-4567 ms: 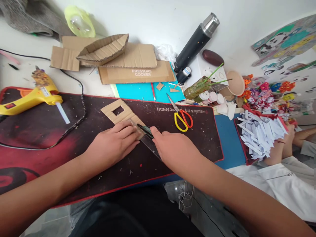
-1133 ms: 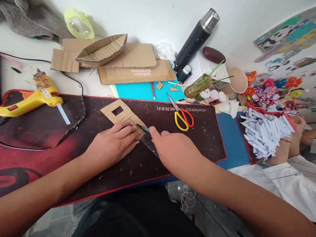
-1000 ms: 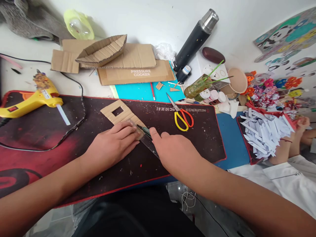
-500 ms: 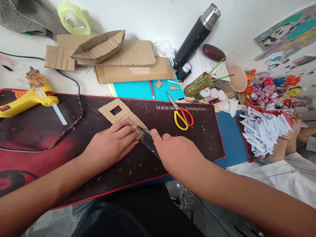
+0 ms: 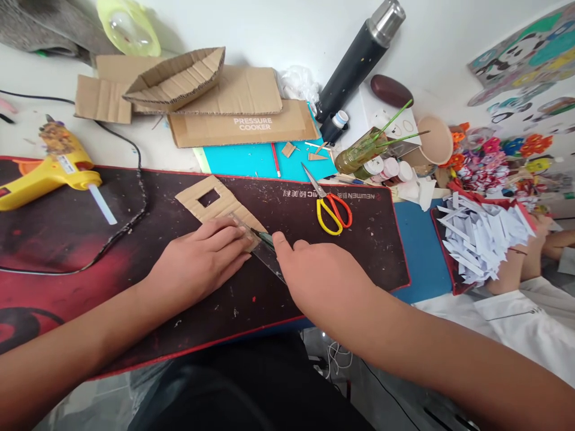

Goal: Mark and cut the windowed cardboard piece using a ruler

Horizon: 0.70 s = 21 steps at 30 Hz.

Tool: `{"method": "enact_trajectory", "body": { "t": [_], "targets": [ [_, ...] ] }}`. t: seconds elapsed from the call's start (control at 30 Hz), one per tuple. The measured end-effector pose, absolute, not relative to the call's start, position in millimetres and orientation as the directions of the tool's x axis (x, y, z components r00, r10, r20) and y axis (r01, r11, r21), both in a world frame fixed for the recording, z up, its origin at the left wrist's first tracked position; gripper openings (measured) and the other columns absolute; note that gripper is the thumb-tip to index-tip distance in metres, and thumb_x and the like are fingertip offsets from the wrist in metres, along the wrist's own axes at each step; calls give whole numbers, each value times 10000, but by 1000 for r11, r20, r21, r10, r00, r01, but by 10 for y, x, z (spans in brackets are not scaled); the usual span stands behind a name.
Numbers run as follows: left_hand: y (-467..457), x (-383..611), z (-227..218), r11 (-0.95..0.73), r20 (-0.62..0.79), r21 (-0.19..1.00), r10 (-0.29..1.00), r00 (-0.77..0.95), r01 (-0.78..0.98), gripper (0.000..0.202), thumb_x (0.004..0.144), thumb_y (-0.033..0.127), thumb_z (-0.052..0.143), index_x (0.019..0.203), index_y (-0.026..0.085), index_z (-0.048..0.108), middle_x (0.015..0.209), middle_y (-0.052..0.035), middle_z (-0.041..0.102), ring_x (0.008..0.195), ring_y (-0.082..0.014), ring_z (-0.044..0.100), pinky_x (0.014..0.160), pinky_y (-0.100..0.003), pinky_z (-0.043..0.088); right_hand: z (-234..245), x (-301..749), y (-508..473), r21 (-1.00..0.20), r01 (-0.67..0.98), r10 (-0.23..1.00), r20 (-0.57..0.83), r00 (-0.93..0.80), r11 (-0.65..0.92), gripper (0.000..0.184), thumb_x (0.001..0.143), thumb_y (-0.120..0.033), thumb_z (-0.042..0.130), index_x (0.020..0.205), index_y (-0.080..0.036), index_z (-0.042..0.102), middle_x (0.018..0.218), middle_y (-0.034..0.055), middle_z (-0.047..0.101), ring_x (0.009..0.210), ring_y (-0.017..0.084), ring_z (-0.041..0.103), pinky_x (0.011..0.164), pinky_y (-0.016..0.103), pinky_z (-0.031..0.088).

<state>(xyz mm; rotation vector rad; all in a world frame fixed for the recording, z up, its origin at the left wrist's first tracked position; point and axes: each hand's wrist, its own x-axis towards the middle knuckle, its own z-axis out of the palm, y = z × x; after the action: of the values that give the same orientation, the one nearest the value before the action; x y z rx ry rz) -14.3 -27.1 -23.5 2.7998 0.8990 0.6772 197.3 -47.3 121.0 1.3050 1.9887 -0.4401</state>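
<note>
A small piece of cardboard point(image 5: 187, 196) with a rectangular hole cut in it lies on the dark desk mat point(image 5: 359, 263). Across its near part runs a clear ruler point(image 5: 268, 261). My left hand point(image 5: 209, 251) presses the ruler down against the cardboard, its fingers close together. In my closed right hand point(image 5: 317, 272) is a utility knife point(image 5: 264, 237) with a dark green body. Its tip end rests at the ruler's edge on the cardboard; the blade itself is too small to make out. Most of the handle is hidden by my fingers.
Scissors point(image 5: 333, 214) lie just beyond my right hand. A yellow glue gun point(image 5: 58, 167) and its black cord point(image 5: 142, 190) are at the left. Behind are a cardboard boat shape point(image 5: 177, 81), a flask point(image 5: 354, 66) and jars. Another person's hand point(image 5: 541, 224) is by paper strips point(image 5: 485, 236).
The view has shifted slightly. Both hands, the ruler and the knife keep nearly the same places on the cardboard.
</note>
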Motion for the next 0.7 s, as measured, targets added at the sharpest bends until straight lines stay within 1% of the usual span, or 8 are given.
{"method": "enact_trajectory", "body": {
  "t": [0.1,0.17,0.23,0.33,0.47,0.5,0.6,0.7],
  "targets": [
    [-277,-142,-227,-814,388,239,580,716,530,277,1136,316,577,1295,193,768,1238,-90,807,1301,-307,707,1059,-436,640,1169,2087,-482,56,906,704,-650,-286,420,638,1072,-104,535,1702,-87,439,981,177,811,808,317,815,653,371,597],
    [-285,-138,-214,-820,404,218,570,716,530,284,1142,306,559,1281,173,769,1230,-99,807,1286,-306,713,1047,-430,642,1124,2203,-519,-9,934,753,-590,-292,356,497,1142,-217,497,1631,-135,535,963,143,826,809,311,819,650,359,579],
    [-291,-133,-202,-825,413,197,560,718,529,279,1144,299,554,1258,169,773,1221,-101,808,1275,-301,719,1042,-418,640,1063,2324,-576,-98,963,799,-541,-262,249,447,1163,-273,484,1589,-169,573,1063,142,847,880,307,830,699,356,582],
    [-289,-132,-196,-823,407,197,563,719,533,270,1139,321,574,1274,193,770,1200,-87,812,1258,-297,726,1044,-416,636,929,2459,-655,-334,939,875,-427,-228,82,437,1153,-275,482,1572,-212,590,1237,119,840,1031,294,825,840,371,590],
    [-265,-146,-190,-818,403,207,571,715,537,338,1128,410,602,1344,192,743,1181,-101,805,1203,-304,741,1036,-436,642,688,2478,-684,-633,770,915,-354,-193,-83,446,1144,-339,491,1559,-242,623,1110,61,858,902,238,816,790,332,577],
    [-261,-151,-187,-815,396,208,575,716,541,356,1121,435,610,1341,189,743,1190,-109,797,1196,-308,742,1035,-440,645,628,2456,-685,-670,734,925,-338,-173,-108,449,1140,-356,498,1552,-237,630,1099,62,859,893,238,814,798,336,582],
    [-264,-170,-185,-784,343,235,620,706,574,377,1101,475,636,1333,200,746,1263,-130,763,1204,-312,735,1038,-442,654,469,2361,-707,-740,669,949,-256,-182,-71,464,1104,-385,572,1550,-270,633,1298,71,834,1146,278,798,964,376,589],
    [-280,-210,-189,-748,279,307,662,696,588,376,1091,495,649,1326,219,749,1308,-129,738,1222,-312,729,1061,-460,654,361,2281,-764,-695,719,934,-278,-226,-33,595,1052,-391,679,1623,-276,559,1393,86,805,1232,320,780,1009,417,591]
  ]
}}
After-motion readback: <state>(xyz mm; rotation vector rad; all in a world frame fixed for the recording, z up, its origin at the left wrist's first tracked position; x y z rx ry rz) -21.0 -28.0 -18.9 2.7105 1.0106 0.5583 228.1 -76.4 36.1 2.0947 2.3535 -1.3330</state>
